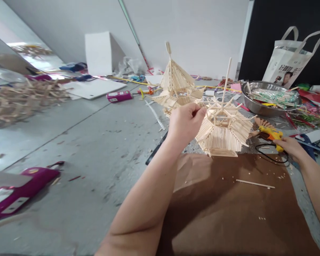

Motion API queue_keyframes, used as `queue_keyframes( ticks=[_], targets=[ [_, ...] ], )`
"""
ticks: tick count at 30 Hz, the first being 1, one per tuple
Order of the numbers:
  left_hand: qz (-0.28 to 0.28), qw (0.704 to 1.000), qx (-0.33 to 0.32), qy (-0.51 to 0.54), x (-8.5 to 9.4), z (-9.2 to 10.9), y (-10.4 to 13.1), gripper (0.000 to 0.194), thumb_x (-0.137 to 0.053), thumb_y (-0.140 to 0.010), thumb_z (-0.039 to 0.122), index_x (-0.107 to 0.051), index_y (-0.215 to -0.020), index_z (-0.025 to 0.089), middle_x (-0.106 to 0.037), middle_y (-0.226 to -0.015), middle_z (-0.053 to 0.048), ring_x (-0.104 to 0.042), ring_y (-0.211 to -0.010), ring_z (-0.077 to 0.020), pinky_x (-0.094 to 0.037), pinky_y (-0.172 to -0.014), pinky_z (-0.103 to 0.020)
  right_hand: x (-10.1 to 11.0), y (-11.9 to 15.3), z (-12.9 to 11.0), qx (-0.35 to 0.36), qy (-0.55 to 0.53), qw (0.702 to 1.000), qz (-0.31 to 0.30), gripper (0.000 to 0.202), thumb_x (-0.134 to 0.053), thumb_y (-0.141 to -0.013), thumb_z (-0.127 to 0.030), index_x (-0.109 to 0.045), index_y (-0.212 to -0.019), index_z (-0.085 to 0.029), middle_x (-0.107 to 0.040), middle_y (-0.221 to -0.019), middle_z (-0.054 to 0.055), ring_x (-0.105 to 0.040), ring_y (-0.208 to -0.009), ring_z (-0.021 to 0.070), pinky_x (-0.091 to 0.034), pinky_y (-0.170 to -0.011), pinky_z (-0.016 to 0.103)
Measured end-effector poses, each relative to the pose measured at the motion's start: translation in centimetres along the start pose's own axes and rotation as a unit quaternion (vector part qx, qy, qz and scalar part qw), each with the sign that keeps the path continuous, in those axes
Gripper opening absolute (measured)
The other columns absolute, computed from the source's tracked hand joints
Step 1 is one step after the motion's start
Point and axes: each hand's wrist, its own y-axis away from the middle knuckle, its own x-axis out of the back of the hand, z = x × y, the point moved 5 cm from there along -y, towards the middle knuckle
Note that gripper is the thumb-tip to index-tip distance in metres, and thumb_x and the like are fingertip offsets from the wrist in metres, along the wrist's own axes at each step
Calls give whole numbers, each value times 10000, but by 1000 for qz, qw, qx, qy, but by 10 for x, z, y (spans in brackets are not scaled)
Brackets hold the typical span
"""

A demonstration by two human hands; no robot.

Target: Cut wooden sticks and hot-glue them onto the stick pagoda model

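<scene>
A hexagonal pavilion model (224,138), built of thin pale wooden sticks with one tall upright stick, rests near the far edge of a brown sheet. My left hand (188,121) is closed at the upper left corner of its roof; the fingertips are partly hidden. Over to the right, my right hand (289,145) grips the handle end of a yellow glue gun (270,133) with a black cord. Behind the left hand stands a second stick model with a pointed roof (176,78). A loose stick (255,184) lies on the brown sheet (234,220).
A metal bowl (269,110) of sticks and wrapped bits stands at the back right, before a white carrier bag (289,62). Magenta boxes (119,96) lie on the grey floor. Piled wooden pieces (24,101) sit at far left. A dark flat object (157,149) lies by my left forearm.
</scene>
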Motion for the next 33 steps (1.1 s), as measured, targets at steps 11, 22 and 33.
queue_keyframes(
  ticks=[11,22,33],
  targets=[
    [-13,1000,-3,2,-4,-3,-2,227,-467,-744,282,-497,-542,181,-399,-466,34,-356,-495,-101,-237,-513,-264,55,61,-60,-36,-295,954,-50,187,-647,-633,-443,-531,-612,-298,-478,-525,31,-316,-349,96,-95,-403,326],
    [6,1000,-8,-2,0,-1,-1,227,-471,-759,277,-492,-558,176,-424,-482,34,-376,-498,-97,-262,-515,-255,43,73,-178,262,-307,899,-170,183,-658,-702,-233,-629,-877,-185,-628,-882,37,-553,-501,98,-418,-453,263],
    [14,999,-38,-16,2,0,-1,252,-459,-766,289,-487,-541,181,-412,-468,29,-366,-492,-99,-257,-503,-254,25,78,-214,251,-213,918,-221,405,-635,-690,-571,-510,-749,-190,-443,-486,-52,-418,-385,59,-315,-356,208]
  ],
)
